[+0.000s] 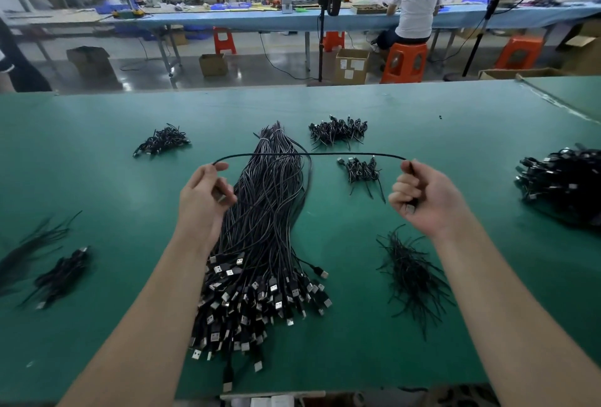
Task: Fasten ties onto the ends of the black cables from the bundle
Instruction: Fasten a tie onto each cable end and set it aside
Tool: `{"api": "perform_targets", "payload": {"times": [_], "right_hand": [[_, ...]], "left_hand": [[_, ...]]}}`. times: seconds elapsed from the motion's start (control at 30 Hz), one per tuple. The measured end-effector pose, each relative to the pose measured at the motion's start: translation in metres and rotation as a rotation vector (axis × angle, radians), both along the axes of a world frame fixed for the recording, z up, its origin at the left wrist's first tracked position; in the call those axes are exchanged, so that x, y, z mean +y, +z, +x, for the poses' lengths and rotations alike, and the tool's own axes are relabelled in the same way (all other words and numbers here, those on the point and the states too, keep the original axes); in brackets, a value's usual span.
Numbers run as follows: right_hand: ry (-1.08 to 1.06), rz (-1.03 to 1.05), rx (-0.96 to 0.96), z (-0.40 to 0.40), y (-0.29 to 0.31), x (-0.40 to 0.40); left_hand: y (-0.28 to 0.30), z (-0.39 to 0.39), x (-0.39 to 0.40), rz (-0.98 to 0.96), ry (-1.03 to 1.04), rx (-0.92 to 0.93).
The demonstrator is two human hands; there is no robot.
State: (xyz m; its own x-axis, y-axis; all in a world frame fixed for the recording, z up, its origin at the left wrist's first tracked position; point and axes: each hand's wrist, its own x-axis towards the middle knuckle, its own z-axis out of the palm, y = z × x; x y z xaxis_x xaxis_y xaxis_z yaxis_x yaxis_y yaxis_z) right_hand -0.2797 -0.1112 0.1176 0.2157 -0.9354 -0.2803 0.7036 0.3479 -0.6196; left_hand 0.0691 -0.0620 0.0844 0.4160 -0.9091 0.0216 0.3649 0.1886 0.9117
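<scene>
Held up above the green table [97, 162], stretched between both hands: one black cable [309, 154], at about 12 o'clock from the big bundle [260, 244]. Left hand [205, 202] at 9 o'clock of the span, fingers curled, thumb and forefinger pinching the cable near its one end. Right hand [419, 198] at 3 o'clock, fingers folded round the other end, a small metal plug peeping out under the fist. Cable sagged hardly at all, only a soft arch upward, so judged light, thin and flexible, but with a little spring in it. Probably a bit slippery on the smooth jacket; best taken close to the plug, where the moulded part gives a firm stop for the fingers. Not fragile, yet a sharp bend at the plug neck better avoided.

Loose heap of black ties [409, 270] lay at 5 o'clock from the right hand, well apart from the bundle. Ties looked thin, stiff and light, easy to pick one by one at the end. Small piles of finished cables [338, 132] at 12 o'clock and more at 3 o'clock. No tie yet on the held cable, as far as visible.
</scene>
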Motion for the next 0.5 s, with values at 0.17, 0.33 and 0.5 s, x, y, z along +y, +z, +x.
{"api": "perform_targets", "payload": {"times": [0.17, 0.33, 0.5], "right_hand": [[0.152, -0.021, 0.156, 0.006, -0.008, 0.007], [0.331, -0.147, 0.452, 0.021, -0.009, 0.016], [0.368, -0.146, 0.564, 0.047, -0.003, 0.023]], "left_hand": [[-0.016, 0.014, -0.013, 0.394, 0.281, -0.634], [-0.025, -0.007, -0.007, 0.742, 0.082, -1.494], [-0.005, -0.058, 0.007, 0.159, -0.036, -1.596]]}}
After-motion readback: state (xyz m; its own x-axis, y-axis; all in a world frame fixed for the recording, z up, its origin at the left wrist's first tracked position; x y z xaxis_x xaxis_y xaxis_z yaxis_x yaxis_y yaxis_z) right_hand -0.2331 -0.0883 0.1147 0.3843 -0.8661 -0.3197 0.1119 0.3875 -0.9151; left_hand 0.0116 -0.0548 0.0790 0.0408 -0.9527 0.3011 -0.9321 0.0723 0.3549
